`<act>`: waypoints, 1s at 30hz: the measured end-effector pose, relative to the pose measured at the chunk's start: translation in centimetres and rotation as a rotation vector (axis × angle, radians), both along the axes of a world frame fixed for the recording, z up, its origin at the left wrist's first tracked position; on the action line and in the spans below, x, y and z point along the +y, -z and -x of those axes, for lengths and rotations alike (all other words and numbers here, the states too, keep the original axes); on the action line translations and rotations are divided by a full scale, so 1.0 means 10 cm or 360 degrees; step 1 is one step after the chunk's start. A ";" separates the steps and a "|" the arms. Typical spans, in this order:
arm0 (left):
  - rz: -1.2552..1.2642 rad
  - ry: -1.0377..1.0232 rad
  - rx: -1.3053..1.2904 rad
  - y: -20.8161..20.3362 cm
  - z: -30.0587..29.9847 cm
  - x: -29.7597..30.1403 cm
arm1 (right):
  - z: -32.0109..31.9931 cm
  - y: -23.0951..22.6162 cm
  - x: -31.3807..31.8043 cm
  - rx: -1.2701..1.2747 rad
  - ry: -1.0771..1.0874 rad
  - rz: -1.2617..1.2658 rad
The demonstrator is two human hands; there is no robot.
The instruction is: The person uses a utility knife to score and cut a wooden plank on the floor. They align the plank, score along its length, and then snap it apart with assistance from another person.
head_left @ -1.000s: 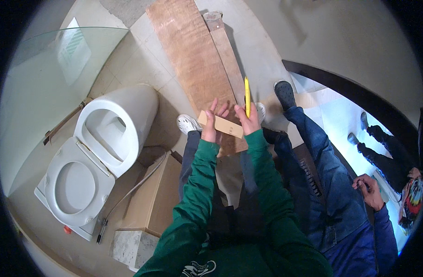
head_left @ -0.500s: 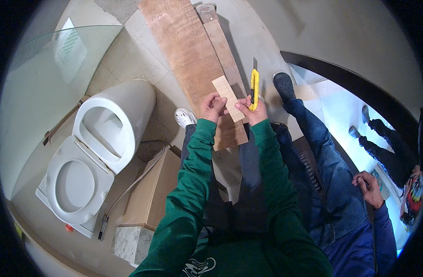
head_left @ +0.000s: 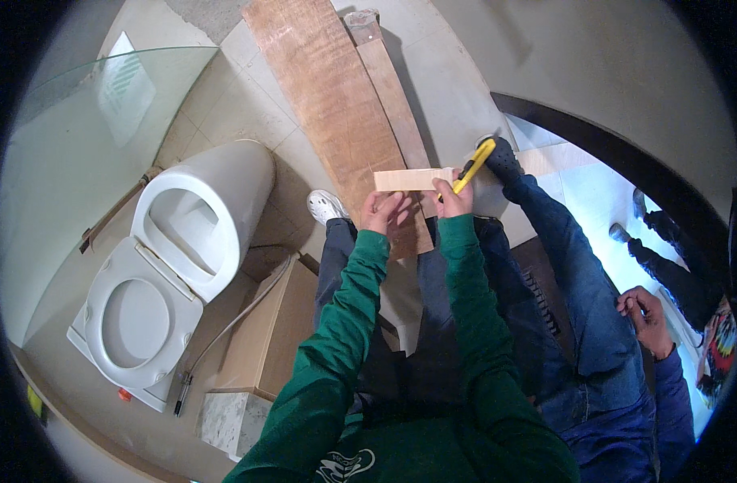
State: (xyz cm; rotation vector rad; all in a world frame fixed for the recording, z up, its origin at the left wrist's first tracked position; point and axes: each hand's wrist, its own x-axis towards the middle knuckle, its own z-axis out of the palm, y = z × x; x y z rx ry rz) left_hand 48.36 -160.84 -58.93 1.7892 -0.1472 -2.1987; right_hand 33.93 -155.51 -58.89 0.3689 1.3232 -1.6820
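Note:
My right hand [head_left: 455,198] grips a yellow utility knife [head_left: 479,159], which slants up to the right. The same hand also pinches one end of a small pale wood strip [head_left: 402,180], now lying crosswise in view. Just below the strip's other end is my left hand [head_left: 384,211], its fingers loosely bent and apart, seemingly holding nothing. Beneath both hands a long brown wooden board [head_left: 324,80] reaches away from my lap. A narrower plank [head_left: 392,97] runs along its right side.
At left stands a white toilet [head_left: 247,181] with its seat, beside a glass panel [head_left: 70,121]. A cardboard box [head_left: 260,330] sits near my left leg. Close on my right, another person's jeans-clad leg [head_left: 578,282] and hand [head_left: 646,320] show. A mirror [head_left: 578,193] lies beyond.
The wood strip has turned from steep to nearly level. My left hand has come off it and dropped slightly. The knife has tipped over to the right in my right hand.

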 end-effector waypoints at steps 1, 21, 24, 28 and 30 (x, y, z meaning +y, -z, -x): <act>0.0099 0.0092 -0.0187 0.09 -0.06 0.04 | 0.02 0.05 0.00 0.0120 -0.0008 -0.0195; 0.0733 0.0644 -0.0155 0.78 -0.60 -1.25 | -0.48 0.80 -0.12 0.1034 -0.0886 -0.0797; 0.0949 0.0562 -0.0198 0.34 -0.41 -1.11 | -0.43 0.57 -0.14 0.1133 -0.0804 -0.0752; 0.1108 0.0607 -0.0643 -0.29 -0.33 -0.92 | -0.25 0.12 -0.37 0.1044 -0.0774 -0.0457; 0.1527 0.0893 -0.1080 -0.53 -0.32 -0.78 | -0.27 -0.18 -0.55 0.1068 -0.0873 -0.0403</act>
